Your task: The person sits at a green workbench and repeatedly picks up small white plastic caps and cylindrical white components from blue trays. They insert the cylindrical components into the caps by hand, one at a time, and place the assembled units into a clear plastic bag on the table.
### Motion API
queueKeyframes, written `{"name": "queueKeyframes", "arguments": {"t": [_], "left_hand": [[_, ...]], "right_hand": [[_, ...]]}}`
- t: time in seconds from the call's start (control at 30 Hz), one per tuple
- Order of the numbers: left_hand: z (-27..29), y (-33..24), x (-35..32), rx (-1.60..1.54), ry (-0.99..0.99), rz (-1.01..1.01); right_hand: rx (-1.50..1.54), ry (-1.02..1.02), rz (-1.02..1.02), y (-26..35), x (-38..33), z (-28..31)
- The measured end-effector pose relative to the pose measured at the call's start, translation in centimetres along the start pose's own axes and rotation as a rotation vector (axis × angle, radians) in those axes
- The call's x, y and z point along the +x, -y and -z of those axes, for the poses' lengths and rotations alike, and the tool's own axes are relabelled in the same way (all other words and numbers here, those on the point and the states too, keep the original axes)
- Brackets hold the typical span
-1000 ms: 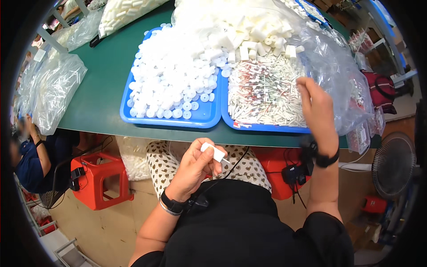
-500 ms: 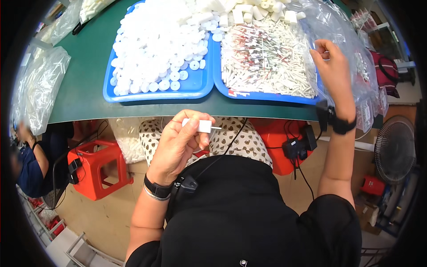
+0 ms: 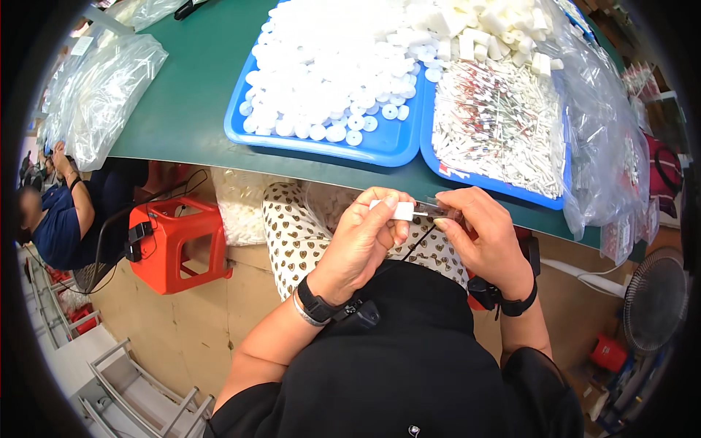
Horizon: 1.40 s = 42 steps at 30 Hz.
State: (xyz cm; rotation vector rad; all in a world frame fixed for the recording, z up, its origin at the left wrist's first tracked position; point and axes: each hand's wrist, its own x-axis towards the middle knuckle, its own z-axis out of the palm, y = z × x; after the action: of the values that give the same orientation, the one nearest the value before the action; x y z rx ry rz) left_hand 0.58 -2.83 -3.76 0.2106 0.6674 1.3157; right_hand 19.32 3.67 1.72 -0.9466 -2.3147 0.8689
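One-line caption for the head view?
Left hand and right hand join a small white block and thin part below two blue trays.

A black top (image 3: 409,365), patterned cream trousers (image 3: 292,233), a black watch (image 3: 315,301) with silver bangle on the left wrist, a black band (image 3: 520,303) on the right.

Right hand (image 3: 483,232) fingers covering most of thin clear piece (image 3: 438,212); its shape staying unclear. Left blue tray (image 3: 380,146) far end running off picture's far edge.
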Motion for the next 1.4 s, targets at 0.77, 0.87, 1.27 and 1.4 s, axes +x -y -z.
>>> {"name": "queueKeyframes", "arguments": {"t": [0.77,0.87,1.27,1.4], "left_hand": [[0.1,2.2,-0.5,0.501,-0.051,-0.362],[0.5,1.7,-0.8,0.54,0.021,-0.277],[-0.1,1.4,-0.2,0.386,0.204,-0.062],[0.1,1.3,0.0,0.039,0.2,0.033]], "right_hand": [[0.228,-0.138,-0.123,-0.3,-0.7,-4.2],[0.154,-0.035,-0.001,-0.6,-0.7,-3.4],[0.17,-0.044,0.073,-0.9,-1.4,-6.0],[0.075,-0.146,0.104,-0.4,-0.7,-5.8]]}}
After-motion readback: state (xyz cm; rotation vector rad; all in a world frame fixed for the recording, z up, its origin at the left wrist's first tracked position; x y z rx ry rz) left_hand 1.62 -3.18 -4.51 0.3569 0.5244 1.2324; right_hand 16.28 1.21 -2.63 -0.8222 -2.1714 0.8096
